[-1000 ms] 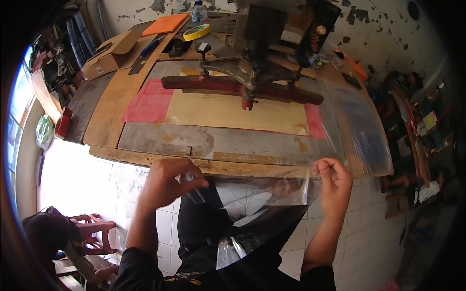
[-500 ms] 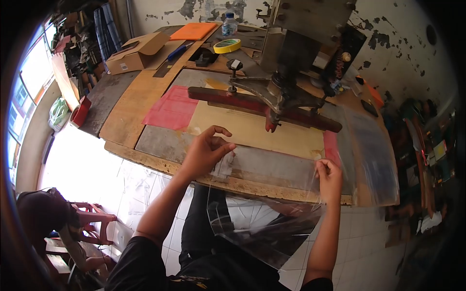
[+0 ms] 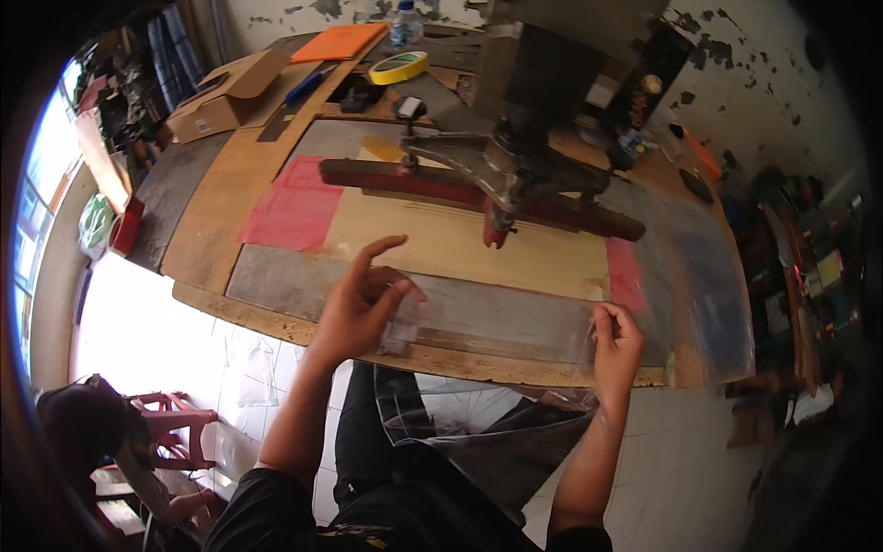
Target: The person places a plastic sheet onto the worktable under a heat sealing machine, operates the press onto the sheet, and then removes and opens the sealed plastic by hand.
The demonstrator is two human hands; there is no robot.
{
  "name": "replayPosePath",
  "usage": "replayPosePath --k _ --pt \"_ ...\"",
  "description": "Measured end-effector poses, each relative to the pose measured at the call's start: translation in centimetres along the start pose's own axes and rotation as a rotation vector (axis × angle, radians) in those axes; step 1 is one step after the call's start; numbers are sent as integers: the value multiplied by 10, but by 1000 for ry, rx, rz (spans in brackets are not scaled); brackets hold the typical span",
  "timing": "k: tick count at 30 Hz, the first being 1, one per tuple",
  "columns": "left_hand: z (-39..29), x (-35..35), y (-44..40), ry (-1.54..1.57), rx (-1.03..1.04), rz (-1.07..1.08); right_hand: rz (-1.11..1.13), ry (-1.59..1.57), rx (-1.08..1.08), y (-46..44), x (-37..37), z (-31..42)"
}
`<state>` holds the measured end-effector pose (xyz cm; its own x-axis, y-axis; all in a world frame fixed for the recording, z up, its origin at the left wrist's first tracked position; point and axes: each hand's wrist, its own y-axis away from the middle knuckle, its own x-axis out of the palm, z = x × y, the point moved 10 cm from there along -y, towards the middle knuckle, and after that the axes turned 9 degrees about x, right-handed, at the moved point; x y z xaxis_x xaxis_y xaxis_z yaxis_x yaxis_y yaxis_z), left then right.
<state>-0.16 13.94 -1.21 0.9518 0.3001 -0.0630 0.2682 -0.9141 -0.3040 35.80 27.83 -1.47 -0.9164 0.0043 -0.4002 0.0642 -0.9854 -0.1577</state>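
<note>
A clear plastic sheet point(image 3: 487, 437) hangs over the table's front edge, in front of my lap. My left hand point(image 3: 359, 299) pinches its upper left part between thumb and a lower finger, with the index finger raised; the exact grip is partly hidden. At the sheet's upper right, my right hand point(image 3: 616, 345) is closed in a pinch on the thin film. Behind both hands lies a pale yellow board point(image 3: 441, 244), with pink pieces point(image 3: 292, 204) at its ends, on a grey plate point(image 3: 276, 276). Above the board sits the press's long red-edged bar point(image 3: 432, 189).
The heavy press column point(image 3: 556, 83) rises at the back. Yellow tape point(image 3: 398, 68), a water bottle point(image 3: 406, 28), an orange folder point(image 3: 338, 43) and a cardboard box point(image 3: 225, 97) occupy the back left. Clear sheets point(image 3: 713, 294) lie at right. A person point(image 3: 120, 451) is at lower left.
My left hand has shifted left and slightly down, its index finger lifting away from the thumb. The right hand stays nearly in place, and the plastic sheet moves slightly left. The view has shifted a little.
</note>
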Motion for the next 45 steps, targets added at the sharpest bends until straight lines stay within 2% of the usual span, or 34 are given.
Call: replayPosePath --k 10,19,22,27,45 --pt "12 -7 1 -65 -44 -78 12 -127 -105 4 -9 0" --pt "14 -10 1 30 -100 -109 8 -125 -14 4 -9 -9" --pt "6 -15 2 10 -47 -158 35 -143 -5 3 -3 -10" --pt "9 -11 1 38 -55 -93 24 -143 -17 4 -6 -7" --pt "7 -10 0 49 -67 -75 21 -97 -11 2 -6 -10"
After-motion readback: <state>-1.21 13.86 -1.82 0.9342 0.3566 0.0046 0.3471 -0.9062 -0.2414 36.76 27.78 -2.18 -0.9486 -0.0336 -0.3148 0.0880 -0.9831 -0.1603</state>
